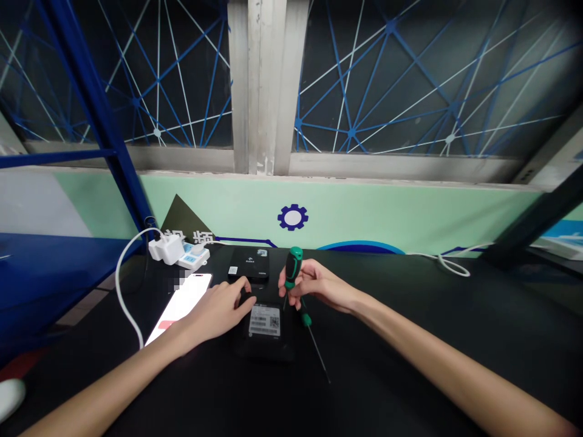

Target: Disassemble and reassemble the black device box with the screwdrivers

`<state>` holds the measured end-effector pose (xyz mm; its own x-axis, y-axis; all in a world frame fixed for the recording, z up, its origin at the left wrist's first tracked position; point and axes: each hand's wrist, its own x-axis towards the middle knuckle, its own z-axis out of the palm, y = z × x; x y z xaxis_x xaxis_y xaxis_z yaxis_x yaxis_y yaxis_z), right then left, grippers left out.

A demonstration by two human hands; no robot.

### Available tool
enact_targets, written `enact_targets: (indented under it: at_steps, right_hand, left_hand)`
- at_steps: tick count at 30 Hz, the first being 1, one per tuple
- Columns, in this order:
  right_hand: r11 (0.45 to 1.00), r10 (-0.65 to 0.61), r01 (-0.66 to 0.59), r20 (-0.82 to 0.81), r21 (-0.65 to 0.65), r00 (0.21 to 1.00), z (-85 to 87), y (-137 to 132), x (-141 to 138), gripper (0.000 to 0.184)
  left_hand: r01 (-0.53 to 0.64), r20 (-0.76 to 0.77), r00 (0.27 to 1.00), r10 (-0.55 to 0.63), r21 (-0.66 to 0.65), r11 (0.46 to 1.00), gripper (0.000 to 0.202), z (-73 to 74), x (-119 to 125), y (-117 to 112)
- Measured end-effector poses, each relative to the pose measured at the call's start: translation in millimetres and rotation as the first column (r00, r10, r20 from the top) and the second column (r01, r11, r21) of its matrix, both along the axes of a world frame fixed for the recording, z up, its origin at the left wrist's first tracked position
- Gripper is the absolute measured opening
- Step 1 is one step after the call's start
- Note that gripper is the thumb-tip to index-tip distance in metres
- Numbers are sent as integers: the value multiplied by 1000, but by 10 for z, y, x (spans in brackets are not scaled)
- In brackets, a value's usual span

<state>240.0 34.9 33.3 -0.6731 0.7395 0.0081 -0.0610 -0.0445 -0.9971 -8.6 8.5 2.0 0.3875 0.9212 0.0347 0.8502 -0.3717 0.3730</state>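
Two bare hands over a matte black tabletop [410,352], both near a flat black plastic device with a white-and-grey printed label [265,348].

Right hand [314,284]: grip closed on a green-and-black screwdriver with a stubby handle [294,267], thumb and fingers around the lower part of the handle. Handle stands near upright, butt end up, shaft pointing down at the device's upper right corner. Can't tell if the tip touches.

Left hand [224,306]: thumb and fingers bent and apart at the device's upper left edge. Can't tell whether that grip is clamping the edge or just resting there.

Device lies flat, label side up, between the hands. Label has text lines, barcodes and a square code.

Second green-handled screwdriver with a long thin shaft [306,318] lies just right of the device, shaft slanting toward lower right. Top of its handle is hidden behind the right-hand fingers; contact unclear.

Beyond the device: flat black box with a small white sticker [249,265].

Left side: phone with a bright white screen [180,309], partly covered by the left forearm. Near it, white block-shaped power adapter [167,249] and white-and-blue power strip [195,257], plus a curved white cable [122,291].
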Motion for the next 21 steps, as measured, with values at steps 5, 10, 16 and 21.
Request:
enact_targets:
  at_steps: [5, 10, 16, 21]
  right_hand:
    - [999, 14, -16, -35, -37, 999, -6, -2, -6, 19]
    - [999, -35, 35, -36, -5, 999, -44, 8, -30, 31]
    - [1000, -7, 8, -19, 30, 1000, -33, 10, -28, 25]
    - [998, 6, -7, 20, 56, 1000, 1, -6, -11, 14]
  left_hand:
    - [4, 1, 1000, -4, -2, 1000, 28, -4, -1, 4]
    - [0, 10, 1000, 0, -7, 1000, 28, -3, 0, 4]
    - [-1, 19, 1000, 1, -15, 1000, 29, -5, 0, 7]
    - [-22, 47, 999, 23, -30, 999, 29, -16, 6, 13]
